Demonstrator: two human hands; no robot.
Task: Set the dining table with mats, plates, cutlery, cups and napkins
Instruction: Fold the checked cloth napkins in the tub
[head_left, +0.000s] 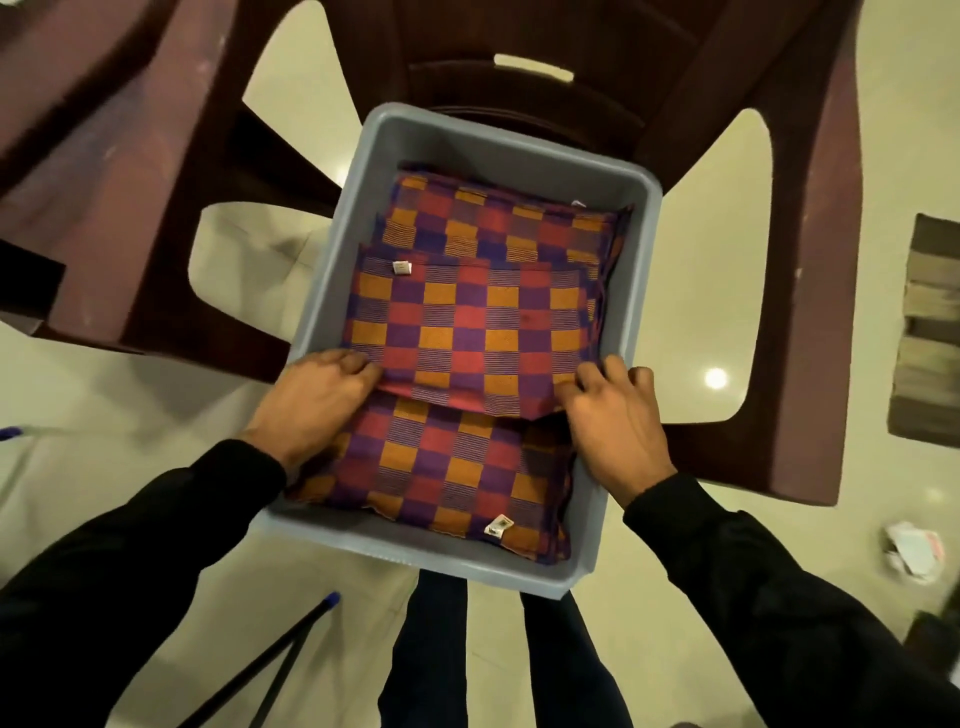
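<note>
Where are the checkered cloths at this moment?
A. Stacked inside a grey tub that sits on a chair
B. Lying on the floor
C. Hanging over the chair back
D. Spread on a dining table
A: the cloths lie in the grey tub, which sits on the dark chair, while the left hand and right hand grip the near edge of the top one.

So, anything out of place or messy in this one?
Mostly tidy. Crumpled paper lies loose on the floor at right. In the grey tub, both hands grip the middle checked mat, its near edge raised.
</note>
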